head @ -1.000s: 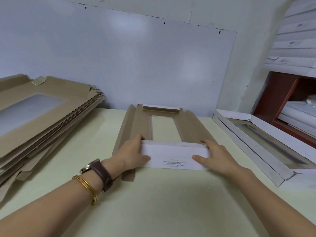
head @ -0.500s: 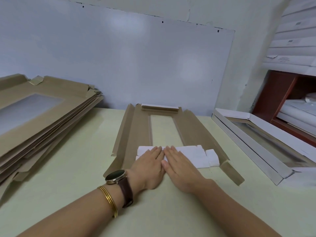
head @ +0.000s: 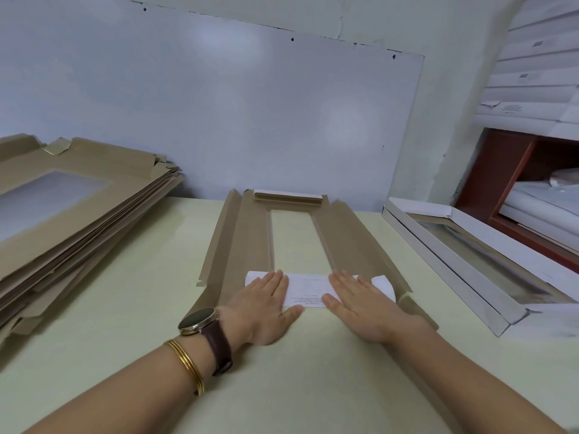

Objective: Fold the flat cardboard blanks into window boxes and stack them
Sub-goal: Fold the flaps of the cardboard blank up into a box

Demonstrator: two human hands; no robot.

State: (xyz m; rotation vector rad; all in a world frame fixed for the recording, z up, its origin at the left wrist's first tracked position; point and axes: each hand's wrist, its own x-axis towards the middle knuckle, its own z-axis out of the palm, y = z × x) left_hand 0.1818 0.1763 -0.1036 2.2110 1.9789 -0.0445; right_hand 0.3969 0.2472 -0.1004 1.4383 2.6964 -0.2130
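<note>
Pale board [head: 219, 104] covers the back wall at 12, with a greenish table [head: 297, 371] below it. Pile of flat brown blanks [head: 78, 220] at 9. Folded white window box [head: 470, 245] at 3, red shelf [head: 517, 183] at 2. Working blank [head: 247, 239] lies at centre, brown side up, long side flaps slightly raised. Its near white end flap [head: 308, 291] is folded inward. Left hand [head: 266, 305] and right hand [head: 363, 308] press flat on it, fingers straight, hands apart. Watch [head: 197, 321] on the left wrist.
</note>
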